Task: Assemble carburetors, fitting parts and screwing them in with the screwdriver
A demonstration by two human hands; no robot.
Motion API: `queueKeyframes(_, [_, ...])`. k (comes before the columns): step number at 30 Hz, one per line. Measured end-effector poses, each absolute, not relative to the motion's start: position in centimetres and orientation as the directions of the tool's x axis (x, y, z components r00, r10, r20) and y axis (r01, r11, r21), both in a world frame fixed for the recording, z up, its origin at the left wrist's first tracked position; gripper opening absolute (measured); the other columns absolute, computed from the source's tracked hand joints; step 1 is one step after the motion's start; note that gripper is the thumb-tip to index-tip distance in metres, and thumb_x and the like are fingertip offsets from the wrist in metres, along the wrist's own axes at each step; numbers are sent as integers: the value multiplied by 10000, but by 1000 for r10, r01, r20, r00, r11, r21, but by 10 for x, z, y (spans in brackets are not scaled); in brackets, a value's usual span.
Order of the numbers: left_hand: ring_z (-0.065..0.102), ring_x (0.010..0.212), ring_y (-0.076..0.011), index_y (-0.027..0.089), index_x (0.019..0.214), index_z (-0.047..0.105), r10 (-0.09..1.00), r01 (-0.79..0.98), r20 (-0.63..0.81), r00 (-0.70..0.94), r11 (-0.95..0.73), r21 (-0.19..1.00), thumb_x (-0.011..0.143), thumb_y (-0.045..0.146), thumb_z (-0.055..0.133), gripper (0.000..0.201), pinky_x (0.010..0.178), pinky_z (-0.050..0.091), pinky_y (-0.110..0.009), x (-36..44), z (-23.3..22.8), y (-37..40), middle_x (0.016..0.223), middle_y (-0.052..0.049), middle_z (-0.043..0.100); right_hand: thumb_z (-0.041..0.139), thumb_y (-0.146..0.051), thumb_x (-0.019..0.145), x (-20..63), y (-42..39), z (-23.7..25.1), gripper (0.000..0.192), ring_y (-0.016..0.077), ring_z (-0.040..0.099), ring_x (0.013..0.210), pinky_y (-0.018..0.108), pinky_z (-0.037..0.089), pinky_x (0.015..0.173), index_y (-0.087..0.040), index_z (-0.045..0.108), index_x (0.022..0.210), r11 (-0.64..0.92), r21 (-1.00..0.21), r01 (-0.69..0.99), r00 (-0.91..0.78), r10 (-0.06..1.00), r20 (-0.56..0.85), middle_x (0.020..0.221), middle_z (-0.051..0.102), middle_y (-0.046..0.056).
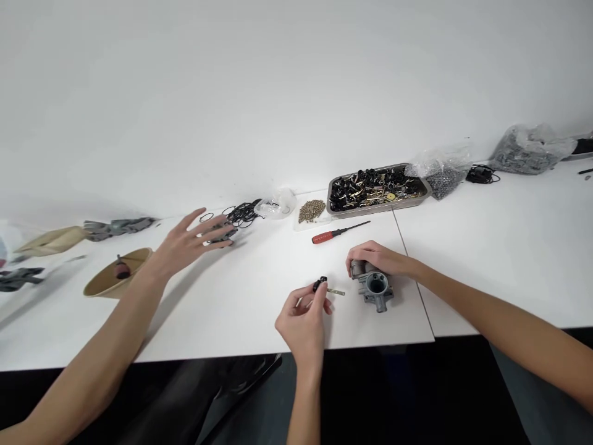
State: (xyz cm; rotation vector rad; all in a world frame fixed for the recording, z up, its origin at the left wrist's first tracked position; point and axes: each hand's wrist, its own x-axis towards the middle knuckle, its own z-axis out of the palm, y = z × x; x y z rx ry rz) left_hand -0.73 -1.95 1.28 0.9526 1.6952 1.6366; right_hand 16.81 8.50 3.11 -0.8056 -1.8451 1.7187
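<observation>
Two fingertips of the left hand (301, 321), thumb and forefinger, are pinched on a small black-capped part (319, 285) held just above the table (259, 309). A thin pale pin juts from the cap, its long axis running roughly toward 3 o'clock. At 3 o'clock from that pinch, near but not touching, sits a grey metal carburettor body (376, 289), its round open bore facing up and toward the camera. The pin tip points at its near left flank. The right hand (377, 258) lies over the body's far side, fingers curled round it and pressed together, steadying it on the table. That hand is on the body itself, while the left is the only one on the black-capped part.

Farther out, at 12 o'clock from the left fingers, a red-handled screwdriver (338, 233) lies with its shaft aimed toward 2 o'clock. Beyond it are a heap of small brass pieces (312, 210) and a metal tray (370, 212) full of black and brass fittings.

At 10 o'clock a third hand (185, 241), seemingly a co-worker's, hovers with fingers spread beside a tangle of black rings (241, 213). A tan bowl (99, 287) sits near that wrist.
</observation>
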Motion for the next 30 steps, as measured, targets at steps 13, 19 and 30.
queueKeyframes(13, [531,444,-122,200,776,621,798,-91,-41,-601,-17,996,675,440,818,327,489,459,-284,19,1,-25,507,24,603,432,-495,945,163,77,26,442,135,534,665,275,419,679,-157,647,760,77,-986,148,-642,766,-37,772,623,42])
queueKeyframes(19, [526,434,-124,205,777,606,814,-125,-65,-578,-10,992,688,492,801,358,499,472,-300,17,0,-26,508,23,591,427,-499,948,161,77,27,441,137,554,674,277,430,686,-163,645,763,70,-984,162,-649,759,-53,774,624,38])
queueKeyframes(30, [503,415,-100,150,762,589,786,-191,-94,-610,-31,981,697,387,794,320,477,419,-236,26,6,-22,470,6,587,463,-463,936,159,76,31,413,133,557,646,269,433,649,-147,649,745,63,-987,150,-637,769,-47,755,634,49])
